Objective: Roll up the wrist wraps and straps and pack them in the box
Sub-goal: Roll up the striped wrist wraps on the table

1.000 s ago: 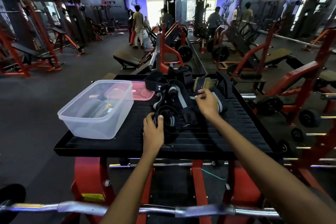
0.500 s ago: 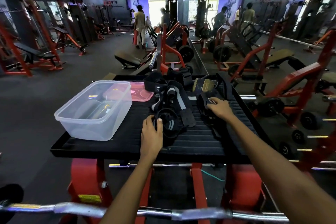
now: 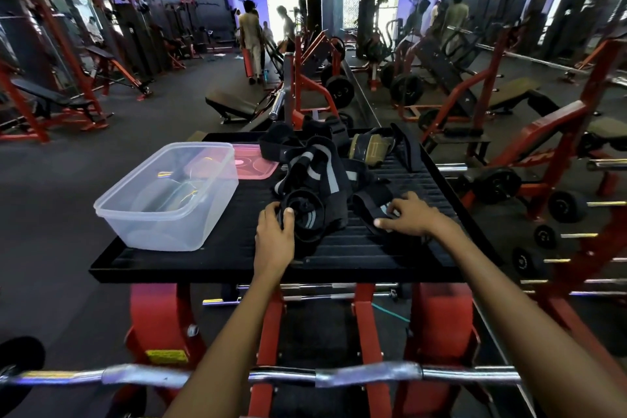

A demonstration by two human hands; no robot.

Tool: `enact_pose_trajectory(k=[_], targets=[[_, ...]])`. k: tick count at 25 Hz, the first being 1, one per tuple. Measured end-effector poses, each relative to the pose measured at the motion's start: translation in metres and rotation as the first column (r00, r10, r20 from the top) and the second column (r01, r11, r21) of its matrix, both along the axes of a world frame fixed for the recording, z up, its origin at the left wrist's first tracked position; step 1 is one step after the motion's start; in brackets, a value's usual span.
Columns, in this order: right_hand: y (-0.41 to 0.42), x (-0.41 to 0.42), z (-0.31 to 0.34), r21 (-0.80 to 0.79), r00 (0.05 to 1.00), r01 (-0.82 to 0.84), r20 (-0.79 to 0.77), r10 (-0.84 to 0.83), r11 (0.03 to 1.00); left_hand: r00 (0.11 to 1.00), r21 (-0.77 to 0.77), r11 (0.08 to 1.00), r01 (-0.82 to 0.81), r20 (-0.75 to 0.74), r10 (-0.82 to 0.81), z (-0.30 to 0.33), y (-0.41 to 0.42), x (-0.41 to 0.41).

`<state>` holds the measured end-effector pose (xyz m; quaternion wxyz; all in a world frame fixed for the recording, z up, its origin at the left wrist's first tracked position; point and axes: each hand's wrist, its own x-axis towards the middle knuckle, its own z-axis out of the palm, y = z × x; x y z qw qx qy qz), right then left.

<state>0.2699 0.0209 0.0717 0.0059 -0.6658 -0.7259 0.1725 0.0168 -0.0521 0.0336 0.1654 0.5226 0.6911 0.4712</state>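
The right hand (image 3: 409,215) is pulling a loose black strap (image 3: 371,202) nearer across the black ribbed platform (image 3: 220,248), fingers curling on it. The left hand (image 3: 273,229) is gripping a rolled black-and-grey wrist wrap (image 3: 305,210) beside the clear plastic box (image 3: 163,200).

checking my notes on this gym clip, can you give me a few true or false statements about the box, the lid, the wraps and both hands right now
1. The clear plastic box sits on the black platform, to the left of the hands. True.
2. The pink lid is closed on the box. False: it lies flat on the platform behind the box, which is open.
3. The left hand holds a rolled wrist wrap. True.
4. The right hand is inside the box. False: it rests on a black strap on the platform, to the right of the wrap pile.
5. The tan padded item lies near the far edge of the platform. True.
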Motion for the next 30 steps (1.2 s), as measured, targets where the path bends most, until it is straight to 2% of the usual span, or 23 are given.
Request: enact_pose_trajectory(k=[3, 5, 7, 9, 10, 12, 16, 20, 22, 24, 25, 27, 29, 30], targets=[[0.013, -0.023, -0.005, 0.156, 0.984, 0.092, -0.166, -0.066, 0.983, 0.997, -0.022, 0.997, 0.074, -0.023, -0.074, -0.002, 0.003, 0.001], [0.019, -0.033, -0.011, 0.163, 0.971, 0.131, -0.22, -0.094, 0.978, 0.989, -0.069, 0.989, 0.131, -0.06, -0.135, 0.001, 0.01, 0.002], [0.025, -0.037, -0.016, 0.135, 0.944, 0.164, -0.307, -0.117, 0.977, 0.979, -0.1, 0.988, 0.12, -0.155, -0.134, 0.015, 0.023, 0.009], [0.031, -0.036, -0.015, 0.136, 0.905, 0.207, -0.403, -0.137, 0.969, 0.959, -0.06, 0.986, 0.155, -0.229, -0.164, 0.037, 0.04, 0.023], [0.033, -0.034, -0.015, 0.149, 0.89, 0.231, -0.432, -0.147, 0.962, 0.955, -0.048, 0.976, 0.212, -0.201, -0.217, 0.05, 0.047, 0.035], [0.034, -0.032, -0.015, 0.154, 0.878, 0.252, -0.452, -0.159, 0.955, 0.931, -0.094, 0.937, 0.337, -0.117, -0.346, 0.068, 0.072, 0.058], [0.034, -0.022, -0.025, 0.16, 0.872, 0.206, -0.477, -0.107, 0.965, 0.824, -0.253, 0.858, 0.447, -0.259, -0.505, 0.067, 0.141, 0.092], [0.034, -0.013, -0.033, 0.241, 0.882, 0.121, -0.471, 0.007, 0.963, 0.691, -0.33, 0.718, 0.613, -0.217, -0.69, 0.046, 0.194, 0.111], [0.035, -0.005, -0.033, 0.228, 0.873, 0.126, -0.488, 0.001, 0.965, 0.656, -0.392, 0.676, 0.624, -0.207, -0.726, 0.038, 0.217, 0.113], [0.037, 0.002, -0.03, 0.221, 0.872, 0.126, -0.489, -0.002, 0.967, 0.694, -0.404, 0.746, 0.53, -0.3, -0.655, 0.032, 0.233, 0.116], [0.037, 0.005, -0.029, 0.23, 0.885, 0.107, -0.465, 0.012, 0.967, 0.751, -0.355, 0.811, 0.466, -0.327, -0.574, 0.027, 0.24, 0.118], [0.033, 0.01, -0.031, 0.265, 0.911, 0.077, -0.41, 0.04, 0.961, 0.907, -0.307, 0.909, 0.282, -0.225, -0.357, 0.028, 0.248, 0.121], [0.024, 0.016, -0.032, 0.279, 0.917, 0.131, -0.399, -0.009, 0.951, 0.982, -0.336, 0.936, 0.105, -0.117, -0.152, 0.03, 0.258, 0.11], [0.019, 0.022, -0.031, 0.266, 0.923, 0.182, -0.378, -0.072, 0.947, 0.994, -0.351, 0.933, 0.08, -0.044, -0.101, 0.032, 0.266, 0.103]])
